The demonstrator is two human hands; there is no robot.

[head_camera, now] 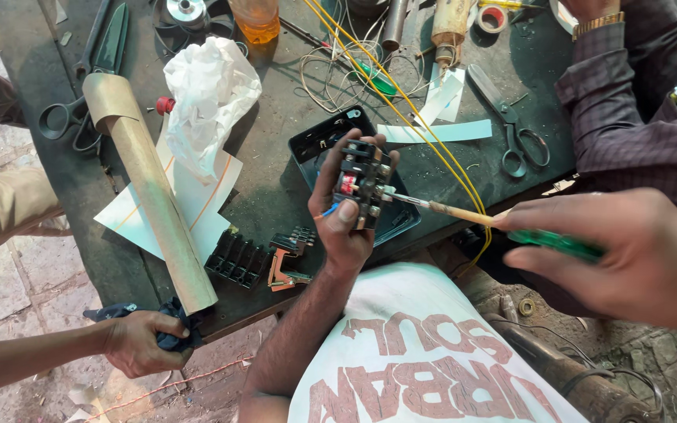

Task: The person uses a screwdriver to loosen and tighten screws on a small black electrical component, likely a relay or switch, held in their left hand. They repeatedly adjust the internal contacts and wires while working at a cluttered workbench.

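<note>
My left hand (344, 223) grips a small black electrical switch block (363, 182) with metal terminals and a red spot, held upright above a black plastic tray-like cover (313, 145). A blue wire end sticks out near my palm. My right hand (636, 262) is closed around the green handle of a screwdriver (554, 241). Its shaft runs left and its tip touches the right side of the block. Yellow wires (432, 141) pass just behind the shaft.
On the dark workbench (276, 188) lie a cardboard tube (150, 184), crumpled white plastic (209, 94), black terminal parts (238, 260), scissors (511, 129) and paper strips. Another person's hand (144, 343) holds a dark tool at the bench's near edge. A checked sleeve (628, 110) is at right.
</note>
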